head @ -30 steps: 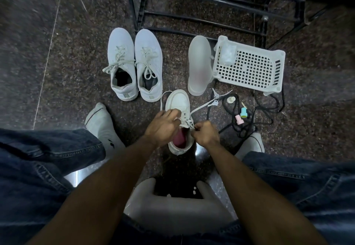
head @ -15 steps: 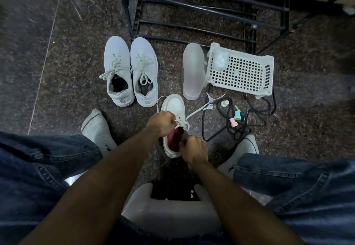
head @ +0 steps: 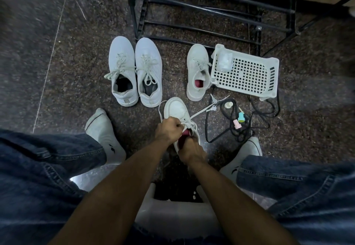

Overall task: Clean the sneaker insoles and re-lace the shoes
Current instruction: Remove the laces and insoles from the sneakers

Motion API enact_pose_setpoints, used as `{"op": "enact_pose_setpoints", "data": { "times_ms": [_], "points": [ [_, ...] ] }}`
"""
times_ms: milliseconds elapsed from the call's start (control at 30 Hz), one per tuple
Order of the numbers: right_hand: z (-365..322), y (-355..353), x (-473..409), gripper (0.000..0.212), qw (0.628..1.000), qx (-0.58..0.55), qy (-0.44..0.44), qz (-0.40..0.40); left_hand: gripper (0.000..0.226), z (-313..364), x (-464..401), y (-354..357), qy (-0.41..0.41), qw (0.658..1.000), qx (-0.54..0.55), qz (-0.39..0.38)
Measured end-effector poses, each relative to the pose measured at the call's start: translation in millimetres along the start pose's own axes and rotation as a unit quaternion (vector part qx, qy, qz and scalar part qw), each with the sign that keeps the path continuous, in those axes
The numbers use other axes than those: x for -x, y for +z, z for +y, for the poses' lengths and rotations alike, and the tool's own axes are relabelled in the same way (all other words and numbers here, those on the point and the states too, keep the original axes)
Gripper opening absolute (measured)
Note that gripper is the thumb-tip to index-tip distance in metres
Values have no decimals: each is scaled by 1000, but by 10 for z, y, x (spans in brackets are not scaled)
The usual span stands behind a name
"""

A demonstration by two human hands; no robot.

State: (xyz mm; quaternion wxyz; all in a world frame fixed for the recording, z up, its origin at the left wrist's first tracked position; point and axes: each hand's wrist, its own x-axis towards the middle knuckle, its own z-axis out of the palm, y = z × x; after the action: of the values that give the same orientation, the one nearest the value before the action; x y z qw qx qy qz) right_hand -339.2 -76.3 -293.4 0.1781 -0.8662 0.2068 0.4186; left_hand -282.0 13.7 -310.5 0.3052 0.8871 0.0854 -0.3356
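Observation:
A white sneaker (head: 176, 109) with a red insole stands on the floor between my feet, toe pointing away. My left hand (head: 169, 130) pinches its white lace (head: 201, 112) at the eyelets. My right hand (head: 191, 149) grips the sneaker at its heel opening and hides the rear part. One lace end trails off to the right, another loops to the left of the toe. Its mate (head: 197, 71), laced and with a red insole, stands further back to the right.
A laced pair of white sneakers (head: 134, 71) sits back left. A white perforated basket (head: 247, 73) lies on the right, with black cords (head: 247, 127) and small bottles (head: 239, 120) in front. A black metal rack (head: 211, 8) stands behind. My socked feet flank the sneaker.
My right hand has dropped from the lace down to the sneaker's heel. The left hand stays at the eyelets. The camera has tilted, and the far single shoe now shows sharply.

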Motion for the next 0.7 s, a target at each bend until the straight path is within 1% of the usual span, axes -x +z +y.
{"op": "enact_pose_setpoints", "data": {
  "times_ms": [133, 200, 267, 333, 400, 533, 700],
  "points": [
    [-48, 7, -121, 48, 998, -55, 18, -25, 23, -32, -13, -1, 4, 1000, 9, -1],
    [-59, 4, -185, 53, 995, -89, 20, -28, 22, -37, -9, 5, 4, 1000, 14, -2],
    [-76, -32, -208, 51, 993, -110, 14, -28, 22, -37, -6, 5, 6, 1000, 13, -4],
    [-77, -29, -244, 48, 993, -116, 7, -28, 22, -38, -15, -1, 7, 1000, 10, -8],
    [-67, 11, -278, 51, 993, -116, 4, -28, 22, -33, -24, -3, 7, 1000, 10, -9],
    [-93, 50, -297, 50, 993, -114, 18, -40, 21, -36, -11, 0, 12, 1000, 11, -6],
    [-97, 78, -233, 56, 993, -108, 41, -25, 21, -55, -12, 4, 17, 1000, 15, 6]
  ]
}}
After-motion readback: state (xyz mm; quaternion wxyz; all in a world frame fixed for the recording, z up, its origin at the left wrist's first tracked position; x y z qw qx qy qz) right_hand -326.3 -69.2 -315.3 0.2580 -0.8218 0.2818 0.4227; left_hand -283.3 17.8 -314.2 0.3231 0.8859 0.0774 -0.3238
